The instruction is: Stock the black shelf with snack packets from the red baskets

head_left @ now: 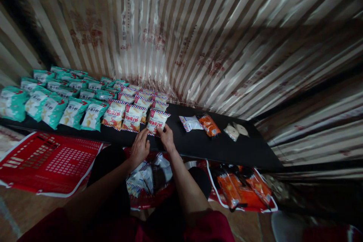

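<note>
Rows of small snack bags stand on a long black shelf. Teal and white bags [74,112] fill its left part. Beside them, toward the middle, are white bags with red print and striped edges [132,118]. My right hand [166,136] has its thumb and fingers at the lower right of the front-right white bag [157,121], closed on it. My left hand [140,147] is just below the same row, fingertips near the bottom of that bag, with its thumb apart from the fingers and nothing visible in it.
Further right on the shelf [195,146] lie a striped white packet [191,123], an orange packet [209,125] and pale round packets [231,131]. Below are a red basket [70,159] at left, bagged snacks [146,177] between my legs and orange packets [231,187] in another basket. Striped sheeting hangs behind.
</note>
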Tool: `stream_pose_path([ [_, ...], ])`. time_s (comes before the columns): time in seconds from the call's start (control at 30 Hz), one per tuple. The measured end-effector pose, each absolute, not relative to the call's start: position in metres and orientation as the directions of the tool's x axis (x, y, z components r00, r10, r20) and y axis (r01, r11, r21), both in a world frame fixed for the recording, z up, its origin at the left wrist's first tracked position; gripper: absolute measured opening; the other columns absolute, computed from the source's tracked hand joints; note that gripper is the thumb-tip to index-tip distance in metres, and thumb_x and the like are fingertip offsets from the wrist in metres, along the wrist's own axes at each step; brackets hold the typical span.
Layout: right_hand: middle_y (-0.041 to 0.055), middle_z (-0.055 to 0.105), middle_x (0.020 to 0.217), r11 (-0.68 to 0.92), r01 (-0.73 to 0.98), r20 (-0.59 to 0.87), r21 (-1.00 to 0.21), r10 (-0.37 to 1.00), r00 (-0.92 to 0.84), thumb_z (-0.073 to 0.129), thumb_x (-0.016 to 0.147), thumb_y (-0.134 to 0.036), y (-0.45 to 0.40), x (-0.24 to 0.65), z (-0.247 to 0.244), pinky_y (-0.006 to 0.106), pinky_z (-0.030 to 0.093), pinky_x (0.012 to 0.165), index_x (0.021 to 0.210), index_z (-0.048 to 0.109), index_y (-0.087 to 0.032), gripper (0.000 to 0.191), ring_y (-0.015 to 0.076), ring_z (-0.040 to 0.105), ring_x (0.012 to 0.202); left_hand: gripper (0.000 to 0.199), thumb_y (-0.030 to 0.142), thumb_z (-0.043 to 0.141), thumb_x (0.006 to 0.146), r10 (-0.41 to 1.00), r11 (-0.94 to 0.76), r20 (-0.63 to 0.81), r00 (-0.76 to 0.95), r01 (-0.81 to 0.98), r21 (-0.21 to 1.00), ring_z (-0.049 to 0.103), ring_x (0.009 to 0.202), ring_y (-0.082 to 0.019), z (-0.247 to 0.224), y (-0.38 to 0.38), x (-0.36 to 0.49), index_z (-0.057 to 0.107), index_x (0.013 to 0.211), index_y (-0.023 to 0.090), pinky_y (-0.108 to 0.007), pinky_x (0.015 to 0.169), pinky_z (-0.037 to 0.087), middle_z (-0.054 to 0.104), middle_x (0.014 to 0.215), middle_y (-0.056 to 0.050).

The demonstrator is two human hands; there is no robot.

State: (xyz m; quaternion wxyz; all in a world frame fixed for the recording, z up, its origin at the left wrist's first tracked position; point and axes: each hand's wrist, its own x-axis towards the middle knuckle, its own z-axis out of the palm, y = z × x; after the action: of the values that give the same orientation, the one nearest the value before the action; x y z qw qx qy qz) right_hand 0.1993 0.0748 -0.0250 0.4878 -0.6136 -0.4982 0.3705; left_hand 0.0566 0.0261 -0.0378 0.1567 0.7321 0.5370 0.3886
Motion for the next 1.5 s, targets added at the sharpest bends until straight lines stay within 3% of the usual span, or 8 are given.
stream_pose_path([
  [0.17, 0.0031, 0.070, 0.088, -0.013, 0.270, 0.049, -0.963, 0.974, 0.222, 0.059, 0.073, -0.037, 0.081, 0.197, -0.027, 0.030, 0.050, 0.074, 0.098, 0.065, -0.019, 0.032, 0.0191, 0.062, 0.079, 0.045, 0.012, 0.039, 0.082, 0.904, -0.374, 0.410, 0.119, 0.684, 0.627, 0.043, 0.123, -0.023, -0.037, 0.028, 0.056, 0.044, 0.127, 0.014, -0.040, 0.104, 0.038, 0.047, 0.131, -0.012],
  [0.33, 0.0033, 0.069, 0.096, 0.023, 0.234, 0.077, -0.972, 0.972, 0.223, 0.061, 0.072, -0.035, 0.085, 0.195, -0.029, 0.031, 0.050, 0.076, 0.113, 0.057, -0.021, 0.043, 0.0189, 0.063, 0.083, 0.044, 0.012, 0.039, 0.082, 0.907, -0.369, 0.399, 0.132, 0.703, 0.607, 0.043, 0.122, -0.026, -0.036, 0.028, 0.054, 0.046, 0.125, 0.012, -0.043, 0.103, 0.038, 0.046, 0.131, -0.015],
  [0.5, 0.0029, 0.067, 0.102, 0.002, 0.348, 0.100, -0.937, 0.960, 0.262, 0.062, 0.073, -0.037, 0.084, 0.193, -0.028, 0.033, 0.048, 0.081, 0.116, 0.055, -0.024, 0.045, 0.0194, 0.061, 0.088, 0.045, 0.011, 0.040, 0.081, 0.908, -0.368, 0.396, 0.136, 0.709, 0.602, 0.044, 0.121, -0.026, -0.034, 0.027, 0.053, 0.045, 0.126, 0.016, -0.045, 0.101, 0.040, 0.045, 0.131, -0.013],
  [0.73, 0.0124, 0.058, 0.113, 0.030, 0.502, 0.224, -0.864, 0.917, 0.331, 0.064, 0.071, -0.043, 0.078, 0.194, -0.032, 0.034, 0.044, 0.088, 0.120, 0.053, -0.015, 0.057, 0.0222, 0.054, 0.101, 0.046, 0.010, 0.038, 0.082, 0.893, -0.410, 0.410, 0.188, 0.715, 0.566, 0.039, 0.125, -0.027, -0.031, 0.025, 0.054, 0.045, 0.127, 0.011, -0.043, 0.103, 0.037, 0.041, 0.136, -0.016],
  [1.03, 0.0104, 0.057, 0.116, 0.115, 0.582, 0.304, -0.805, 0.923, 0.238, 0.057, 0.079, -0.040, 0.078, 0.193, -0.041, 0.036, 0.037, 0.096, 0.113, 0.059, -0.019, 0.040, 0.0217, 0.049, 0.109, 0.047, 0.010, 0.038, 0.082, 0.877, -0.438, 0.429, 0.216, 0.727, 0.528, 0.037, 0.129, -0.026, -0.042, 0.028, 0.053, 0.043, 0.129, 0.012, -0.045, 0.104, 0.036, 0.042, 0.137, -0.016],
  [1.3, 0.0158, 0.052, 0.123, 0.028, 0.500, 0.229, -0.865, 0.910, 0.345, 0.059, 0.075, -0.047, 0.061, 0.190, -0.039, 0.035, 0.044, 0.088, 0.125, 0.048, -0.012, 0.062, 0.0236, 0.049, 0.111, 0.047, 0.009, 0.039, 0.081, 0.889, -0.418, 0.410, 0.202, 0.723, 0.550, 0.036, 0.128, -0.027, -0.037, 0.024, 0.053, 0.044, 0.127, 0.013, -0.046, 0.105, 0.035, 0.041, 0.137, -0.015],
  [1.5, 0.0147, 0.054, 0.119, 0.009, 0.414, 0.209, -0.910, 0.874, 0.440, 0.050, 0.081, -0.047, 0.033, 0.188, -0.037, 0.030, 0.047, 0.081, 0.120, 0.052, -0.013, 0.051, 0.0201, 0.054, 0.102, 0.041, 0.008, 0.038, 0.081, 0.883, -0.423, 0.435, 0.179, 0.704, 0.571, 0.045, 0.117, -0.024, -0.039, 0.008, 0.055, 0.051, 0.119, 0.015, -0.043, 0.101, 0.039, 0.050, 0.125, -0.012],
])
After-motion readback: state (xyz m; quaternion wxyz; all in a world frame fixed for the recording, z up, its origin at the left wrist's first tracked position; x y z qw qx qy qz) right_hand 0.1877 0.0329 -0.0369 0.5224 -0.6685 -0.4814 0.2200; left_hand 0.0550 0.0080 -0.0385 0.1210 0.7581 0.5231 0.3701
